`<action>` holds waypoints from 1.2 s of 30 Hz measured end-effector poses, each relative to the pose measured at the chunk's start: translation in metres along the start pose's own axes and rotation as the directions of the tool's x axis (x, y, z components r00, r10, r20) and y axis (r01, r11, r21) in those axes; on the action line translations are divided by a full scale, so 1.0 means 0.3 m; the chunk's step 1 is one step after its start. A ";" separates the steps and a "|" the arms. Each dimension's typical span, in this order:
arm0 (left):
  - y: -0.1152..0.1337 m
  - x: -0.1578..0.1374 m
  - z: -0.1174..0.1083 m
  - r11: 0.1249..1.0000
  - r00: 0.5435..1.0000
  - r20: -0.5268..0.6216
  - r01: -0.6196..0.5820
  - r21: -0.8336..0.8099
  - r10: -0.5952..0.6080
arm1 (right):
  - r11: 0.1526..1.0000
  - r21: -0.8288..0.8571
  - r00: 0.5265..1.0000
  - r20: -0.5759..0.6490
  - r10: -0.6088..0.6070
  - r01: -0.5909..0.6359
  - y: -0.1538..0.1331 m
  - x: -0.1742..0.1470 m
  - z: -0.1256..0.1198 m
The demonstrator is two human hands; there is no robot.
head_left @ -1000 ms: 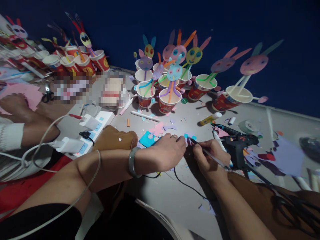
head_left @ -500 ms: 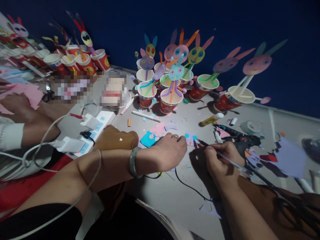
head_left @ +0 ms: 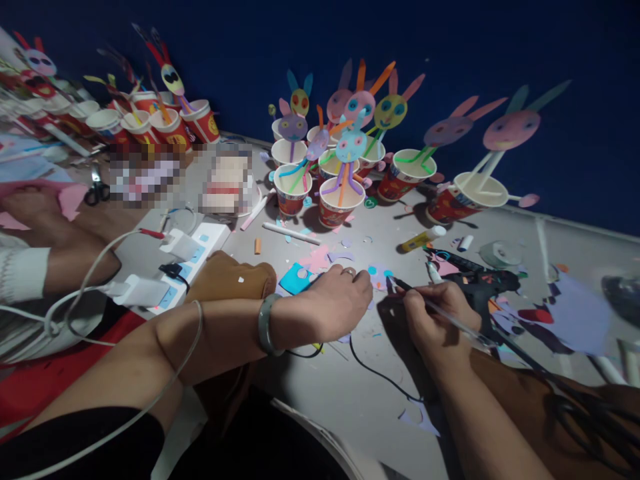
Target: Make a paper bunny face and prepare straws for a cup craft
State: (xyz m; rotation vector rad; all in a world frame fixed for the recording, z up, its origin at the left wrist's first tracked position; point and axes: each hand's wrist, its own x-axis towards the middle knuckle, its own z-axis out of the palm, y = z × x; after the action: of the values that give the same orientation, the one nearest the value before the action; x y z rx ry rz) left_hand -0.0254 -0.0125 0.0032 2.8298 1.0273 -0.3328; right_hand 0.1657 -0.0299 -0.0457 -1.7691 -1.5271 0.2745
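Note:
My left hand (head_left: 347, 303), with a ring and a jade-coloured bangle (head_left: 267, 325), rests on the table with its fingers curled and pressed together. They hold down a small purple paper face (head_left: 381, 275) with blue eye dots; part of the piece is hidden under them. A dark-tipped pen (head_left: 404, 285) is pinched in my right hand (head_left: 440, 317), its tip close to the right blue dot. Whether the tip touches the paper I cannot tell. A blue paper scrap (head_left: 295, 279) with a round hole lies beside my left hand.
Paper cups (head_left: 342, 200) with rabbit-faced paper figures stand along the back. A glue stick (head_left: 421, 239), a black glue gun (head_left: 495, 283) and purple paper (head_left: 580, 310) lie to the right. At left are a power strip (head_left: 193, 267), scissors (head_left: 97, 185) and another person's hand (head_left: 33, 203).
My hands stay almost in place, the pen shifting very slightly left. At the far left, the other person's hand and the pink paper have moved.

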 end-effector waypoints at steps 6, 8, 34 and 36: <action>0.002 0.000 -0.002 1.000 1.000 0.003 0.008 -0.007 -0.008 | 1.000 0.008 0.999 0.028 0.024 -0.024 -0.012 0.004 0.000; 0.001 0.001 -0.004 1.000 1.000 0.014 0.010 -0.016 -0.010 | 1.000 0.008 0.999 0.035 0.019 -0.019 -0.012 0.004 0.001; 0.004 -0.003 -0.023 1.000 0.998 0.053 0.015 -0.013 -0.014 | 0.999 -0.041 1.000 0.010 0.007 -0.007 -0.002 0.007 0.006; 0.004 -0.003 -0.021 1.000 0.999 0.049 0.018 -0.013 -0.018 | 0.999 -0.040 1.000 0.005 -0.007 0.007 0.001 0.008 0.007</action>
State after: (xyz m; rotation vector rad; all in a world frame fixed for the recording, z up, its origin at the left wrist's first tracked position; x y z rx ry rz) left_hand -0.0241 -0.0129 0.0095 2.7875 1.0418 -0.3935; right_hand 0.1652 -0.0269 -0.0466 -1.7953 -1.5516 0.2462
